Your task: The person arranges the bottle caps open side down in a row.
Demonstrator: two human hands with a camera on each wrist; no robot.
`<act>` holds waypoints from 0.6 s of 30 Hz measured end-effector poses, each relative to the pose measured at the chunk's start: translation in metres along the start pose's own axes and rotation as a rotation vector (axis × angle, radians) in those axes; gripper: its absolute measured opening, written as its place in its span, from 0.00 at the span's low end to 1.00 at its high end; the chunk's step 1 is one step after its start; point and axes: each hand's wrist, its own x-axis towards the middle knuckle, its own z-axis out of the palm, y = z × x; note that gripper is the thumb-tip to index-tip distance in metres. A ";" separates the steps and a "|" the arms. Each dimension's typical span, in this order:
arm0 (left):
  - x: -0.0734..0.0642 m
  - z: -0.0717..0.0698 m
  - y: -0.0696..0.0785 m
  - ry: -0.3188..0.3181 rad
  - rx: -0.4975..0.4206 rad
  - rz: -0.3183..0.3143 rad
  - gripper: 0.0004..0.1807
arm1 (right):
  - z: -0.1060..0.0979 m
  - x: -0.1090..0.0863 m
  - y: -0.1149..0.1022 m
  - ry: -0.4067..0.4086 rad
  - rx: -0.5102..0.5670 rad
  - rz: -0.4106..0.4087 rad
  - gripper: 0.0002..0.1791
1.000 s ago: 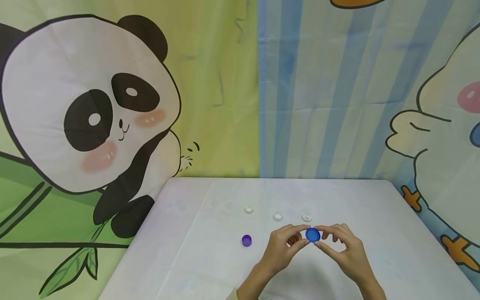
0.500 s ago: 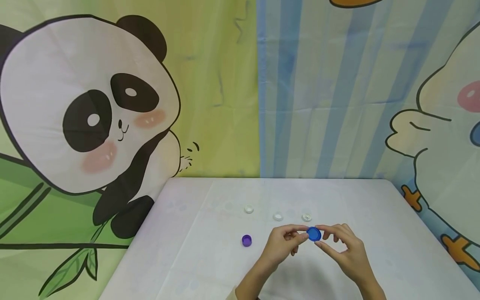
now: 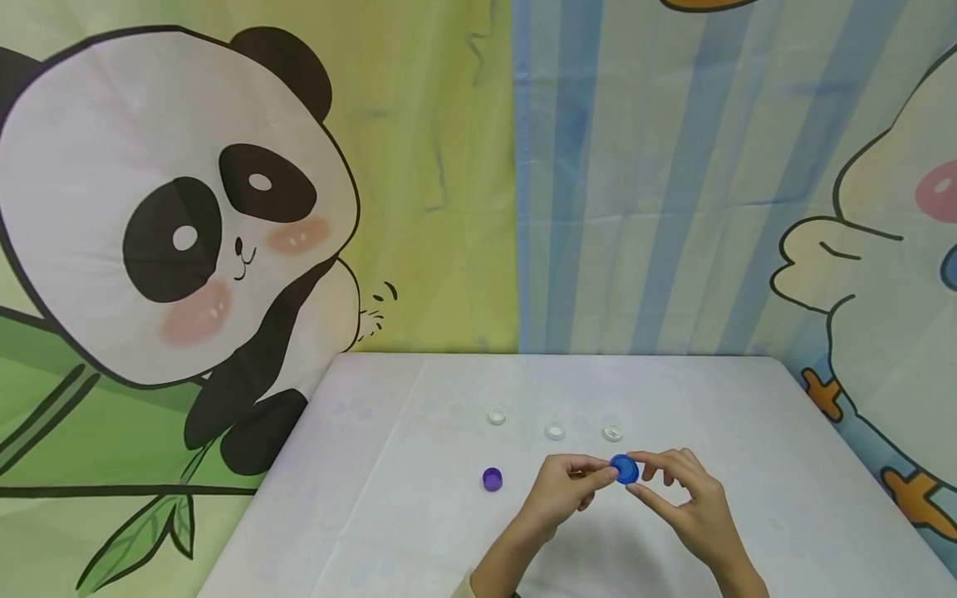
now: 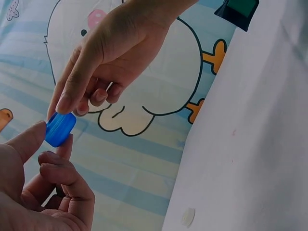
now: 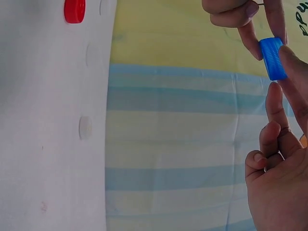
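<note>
Above the table, both hands hold a blue bottle cap (image 3: 624, 469) with ribbed sides. My left hand (image 3: 557, 497) pinches its left edge between thumb and index finger, its other fingers curled in. From the other side, my right hand (image 3: 688, 498) holds the rim, index finger at the top and thumb below. The left wrist view has the blue cap (image 4: 60, 130) between the fingertips of both hands. Its ribs show in the right wrist view, where my right hand (image 5: 281, 178) comes up from below.
On the white table (image 3: 404, 515) a purple cap (image 3: 492, 479) lies to the left. Farther back are three whitish, translucent caps: left (image 3: 497, 416), middle (image 3: 555, 431) and right (image 3: 612, 433). A cap (image 5: 74, 10) looks red in the right wrist view. Printed curtains (image 3: 441, 166) hang behind.
The left thumb has shifted from below the blue cap up to its left edge. The blue cap has moved slightly right. The right hand has stayed nearly still.
</note>
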 end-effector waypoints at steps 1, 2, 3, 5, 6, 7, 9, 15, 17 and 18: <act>0.000 0.000 0.000 0.002 0.003 0.002 0.13 | 0.000 0.000 0.000 -0.001 -0.002 0.002 0.25; 0.000 0.000 0.001 0.002 0.006 0.004 0.13 | 0.000 0.000 0.000 0.000 0.002 0.000 0.25; 0.000 0.000 0.001 0.003 0.010 0.008 0.13 | 0.000 0.000 0.000 -0.001 0.001 -0.001 0.25; 0.000 0.000 0.002 0.006 0.017 0.011 0.13 | 0.000 0.001 0.000 -0.004 -0.004 0.014 0.25; 0.000 0.000 0.002 0.007 0.021 0.010 0.13 | 0.000 0.001 0.000 -0.006 -0.005 0.018 0.25; 0.000 0.000 0.001 0.010 0.025 0.011 0.13 | 0.000 0.000 0.000 -0.007 -0.005 0.017 0.25; 0.000 0.000 0.001 0.016 0.032 0.010 0.13 | 0.001 0.000 0.000 -0.010 -0.012 0.026 0.25; 0.001 0.001 -0.001 0.036 0.046 0.007 0.12 | 0.002 0.000 0.000 0.000 -0.032 -0.009 0.25; 0.001 0.001 -0.001 0.046 0.060 0.011 0.12 | 0.003 0.000 0.000 -0.003 -0.032 -0.017 0.25; 0.001 0.001 -0.002 0.051 0.071 0.016 0.12 | 0.002 0.000 0.000 -0.008 -0.031 -0.011 0.25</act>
